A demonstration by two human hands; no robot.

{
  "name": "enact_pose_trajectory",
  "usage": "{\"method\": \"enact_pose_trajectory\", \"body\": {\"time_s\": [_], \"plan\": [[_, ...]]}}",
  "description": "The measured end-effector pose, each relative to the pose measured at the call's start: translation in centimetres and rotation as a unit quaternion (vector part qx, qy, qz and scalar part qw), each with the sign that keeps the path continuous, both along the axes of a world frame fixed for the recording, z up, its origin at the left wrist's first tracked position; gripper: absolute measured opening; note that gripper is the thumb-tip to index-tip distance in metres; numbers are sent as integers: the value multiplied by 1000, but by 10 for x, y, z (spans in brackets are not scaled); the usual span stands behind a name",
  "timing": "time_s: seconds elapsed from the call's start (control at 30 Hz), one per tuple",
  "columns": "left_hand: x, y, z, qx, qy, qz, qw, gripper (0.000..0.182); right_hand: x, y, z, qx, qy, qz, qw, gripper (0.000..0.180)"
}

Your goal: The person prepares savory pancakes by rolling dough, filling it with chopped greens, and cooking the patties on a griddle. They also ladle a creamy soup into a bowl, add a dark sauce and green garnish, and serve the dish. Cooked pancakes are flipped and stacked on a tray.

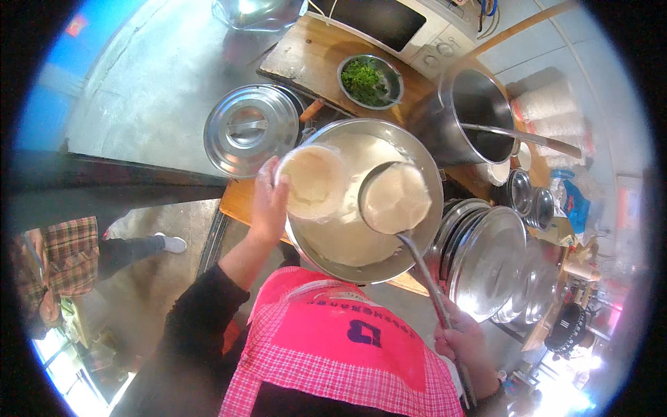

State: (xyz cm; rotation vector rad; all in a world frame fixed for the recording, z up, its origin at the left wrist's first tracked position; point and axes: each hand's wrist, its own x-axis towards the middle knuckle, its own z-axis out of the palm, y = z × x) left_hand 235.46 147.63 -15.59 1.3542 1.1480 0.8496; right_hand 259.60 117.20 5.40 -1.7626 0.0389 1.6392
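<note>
A wide metal basin (pixel 354 260) holds a pale, creamy liquid with a pool of it in the bottom. Over its left side my left hand (pixel 270 200) holds a translucent plastic bowl (pixel 311 182) with pale contents inside. My right hand (pixel 461 336) grips the long metal handle of a large ladle (pixel 397 198). The ladle's round cup is full of the same pale stuff and lies over the right half of the basin, beside the bowl but apart from it.
A lidded steel pot (pixel 251 130) stands left of the basin. Behind are a bowl of chopped greens (pixel 365 81) and a microwave oven (pixel 401 26). A tall steel pot (pixel 477 117) holds a long-handled utensil. Large metal lids (pixel 487 263) stand at right. Another person (pixel 65 255) is at far left.
</note>
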Motion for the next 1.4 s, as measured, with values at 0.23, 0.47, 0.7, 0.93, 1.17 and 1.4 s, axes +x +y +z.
{"method": "enact_pose_trajectory", "body": {"time_s": [0.23, 0.47, 0.7, 0.93, 1.17, 1.4], "plan": [[86, -32, 12, -177, -76, -73, 979, 64, 4, 12, 40, 68, -52, 14, 996, 77], [134, -50, 2, -228, -126, -26, 965, 68, -6, 5, -10, 22, -205, 147, 967, 70], [127, -57, -10, -251, -267, -5, 930, 65, -3, -12, -37, 79, -469, 327, 817, 65], [104, -30, -8, -335, -357, -13, 872, 62, 3, -3, -61, 84, -382, 118, 913, 64], [37, 0, 26, -14, -349, -75, 934, 59, -2, 24, -121, 32, -252, 211, 944, 66], [-24, 27, 31, 234, -31, -62, 970, 49, -18, 17, -139, 78, -298, 359, 881, 68]]}}
